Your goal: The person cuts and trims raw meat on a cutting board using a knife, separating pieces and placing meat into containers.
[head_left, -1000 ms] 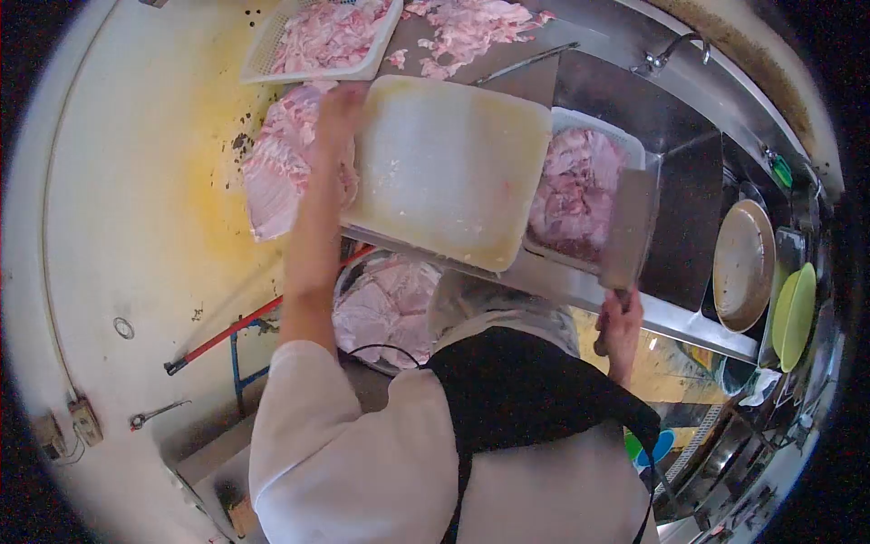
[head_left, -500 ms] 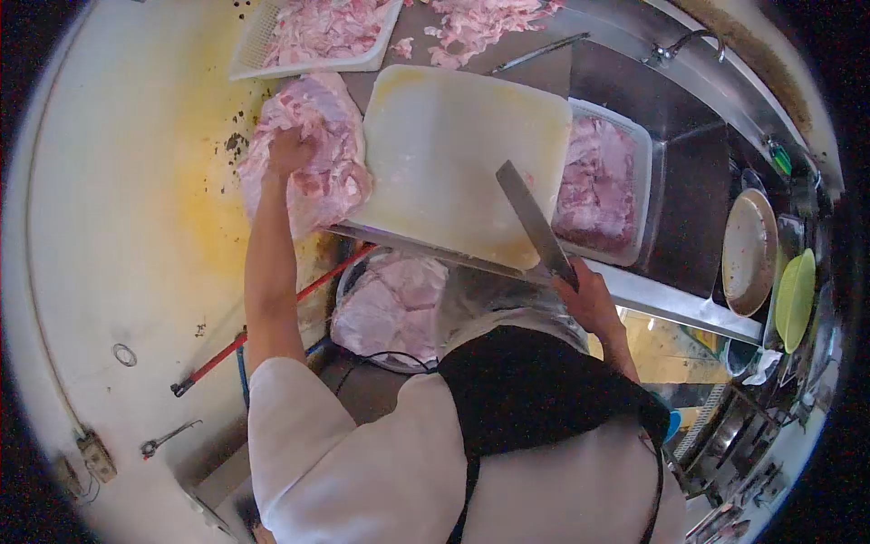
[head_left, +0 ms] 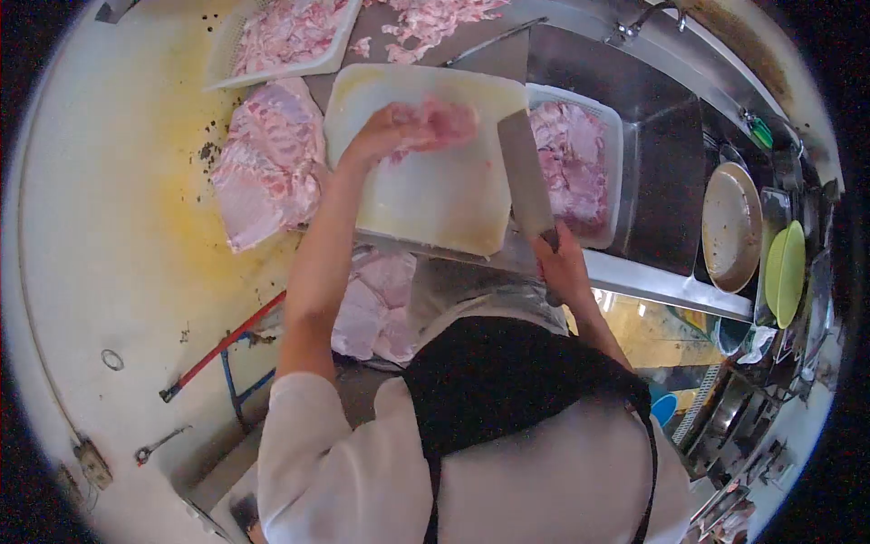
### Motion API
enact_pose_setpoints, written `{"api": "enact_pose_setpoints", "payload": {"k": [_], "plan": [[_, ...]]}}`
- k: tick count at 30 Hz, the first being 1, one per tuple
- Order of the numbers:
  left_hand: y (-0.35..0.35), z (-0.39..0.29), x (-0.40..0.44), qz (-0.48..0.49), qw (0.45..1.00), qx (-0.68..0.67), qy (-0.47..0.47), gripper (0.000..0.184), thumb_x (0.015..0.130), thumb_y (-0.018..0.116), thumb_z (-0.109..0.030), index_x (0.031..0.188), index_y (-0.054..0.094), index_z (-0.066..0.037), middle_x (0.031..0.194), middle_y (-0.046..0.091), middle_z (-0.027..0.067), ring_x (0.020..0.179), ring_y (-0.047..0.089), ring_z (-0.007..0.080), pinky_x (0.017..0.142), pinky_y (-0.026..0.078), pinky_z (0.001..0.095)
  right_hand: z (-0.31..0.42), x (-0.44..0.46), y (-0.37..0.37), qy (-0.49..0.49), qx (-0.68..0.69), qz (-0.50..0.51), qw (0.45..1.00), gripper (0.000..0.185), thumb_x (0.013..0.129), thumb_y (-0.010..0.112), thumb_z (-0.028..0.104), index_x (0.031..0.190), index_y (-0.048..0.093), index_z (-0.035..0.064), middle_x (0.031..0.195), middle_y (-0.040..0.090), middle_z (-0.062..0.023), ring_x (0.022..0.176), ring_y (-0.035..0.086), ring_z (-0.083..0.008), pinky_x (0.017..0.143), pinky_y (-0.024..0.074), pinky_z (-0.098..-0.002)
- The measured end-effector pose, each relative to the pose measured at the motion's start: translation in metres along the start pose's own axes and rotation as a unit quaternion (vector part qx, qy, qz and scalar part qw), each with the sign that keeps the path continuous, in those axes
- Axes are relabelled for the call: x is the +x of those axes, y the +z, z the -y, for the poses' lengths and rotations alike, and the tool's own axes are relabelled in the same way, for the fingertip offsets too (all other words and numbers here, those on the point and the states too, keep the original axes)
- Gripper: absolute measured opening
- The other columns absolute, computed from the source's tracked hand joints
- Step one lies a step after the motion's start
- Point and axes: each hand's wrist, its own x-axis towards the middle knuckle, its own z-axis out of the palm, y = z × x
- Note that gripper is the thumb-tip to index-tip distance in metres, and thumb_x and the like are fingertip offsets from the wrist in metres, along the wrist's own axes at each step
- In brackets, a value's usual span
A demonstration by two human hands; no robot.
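Note:
My left hand (head_left: 388, 130) is closed on a piece of raw meat (head_left: 446, 124), somewhat blurred, over the white cutting board (head_left: 430, 204). The meat's far end hangs above the board's upper middle. In my right hand (head_left: 564, 263) is the handle of a cleaver (head_left: 526, 172). Its broad blade points away from me along the board's right edge. Left of the board lies a large slab of raw meat (head_left: 272, 159). A white basket (head_left: 616, 172) on the right holds more meat (head_left: 571, 163).
A white basket (head_left: 340, 45) of meat scraps stands at the back left, with loose scraps (head_left: 444, 23) beside it. Below the counter edge sits more meat (head_left: 376, 304). A steel sink with a faucet (head_left: 648, 23), a round pan (head_left: 732, 227) and a green bowl (head_left: 785, 272) are on the right.
My left hand has moved right from the slab to above the board, carrying a piece of meat. The cleaver has turned more upright, and the view has shifted slightly.

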Motion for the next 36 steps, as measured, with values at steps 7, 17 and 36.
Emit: {"api": "enact_pose_setpoints", "payload": {"k": [7,17,36], "plan": [[0.019,0.115,-0.021,-0.156,0.973,0.127,0.109,0.025,0.077,0.070,-0.017,0.100,0.066,-0.007,0.091,0.065,0.0140,0.075,0.064,0.0326,0.069,0.051,0.0412,0.010,-0.011,-0.001,0.020,-0.026,0.106,0.994,0.036,0.092,0.061,0.021,0.119,0.053,-0.0014,0.098,0.066,-0.0202,0.092,0.064,-0.0314,0.084,0.0483,-0.0415],[0.051,0.036,-0.039,-0.226,0.876,0.348,0.247,0.020,0.077,0.071,-0.015,0.095,0.066,-0.007,0.090,0.063,0.0145,0.084,0.063,0.0356,0.077,0.051,0.0454,0.020,0.003,0.045,-0.043,0.043,0.056,0.997,0.029,0.093,0.062,0.022,0.111,0.053,0.0008,0.071,0.055,-0.0044,0.060,0.050,-0.0119,0.054,0.0424,-0.0317],[0.044,0.067,-0.054,-0.122,0.911,0.305,0.250,0.027,0.072,0.066,-0.012,0.097,0.058,-0.007,0.085,0.060,0.0163,0.085,0.061,0.0392,0.072,0.049,0.0508,0.102,0.104,0.128,-0.117,-0.143,0.112,0.976,0.030,0.093,0.051,0.018,0.113,0.044,-0.0040,0.089,0.062,-0.0323,0.091,0.061,-0.0522,0.081,0.0466,-0.0585]]}}
